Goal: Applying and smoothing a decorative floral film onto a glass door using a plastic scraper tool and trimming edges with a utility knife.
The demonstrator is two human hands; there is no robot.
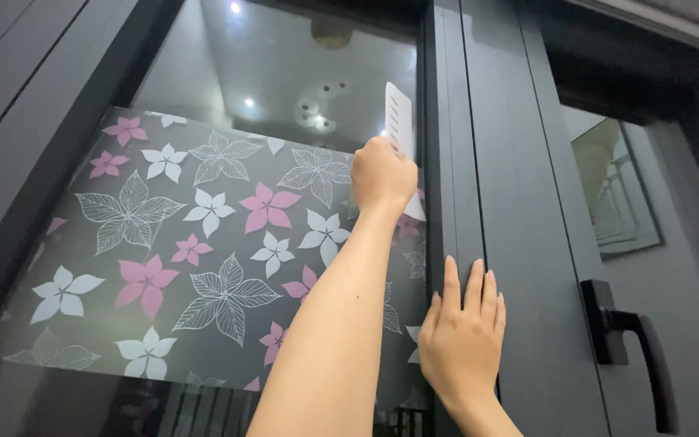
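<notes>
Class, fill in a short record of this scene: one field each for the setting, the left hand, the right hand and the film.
Setting: dark-framed window with a black handle
Left hand: grips a white scraper against the glass
Right hand: flat, fingers on the frame beside the film's edge
Film: floral window film, pink and white flowers, covering the lower pane

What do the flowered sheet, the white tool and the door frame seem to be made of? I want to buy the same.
Flowered sheet: likely thin translucent plastic film, lying flat on glass.
White tool, held by the left hand: seemingly rigid matte plastic with slots.
Door frame, touched by the right hand: probably dark grey coated metal, with crisp profiled edges.
</notes>
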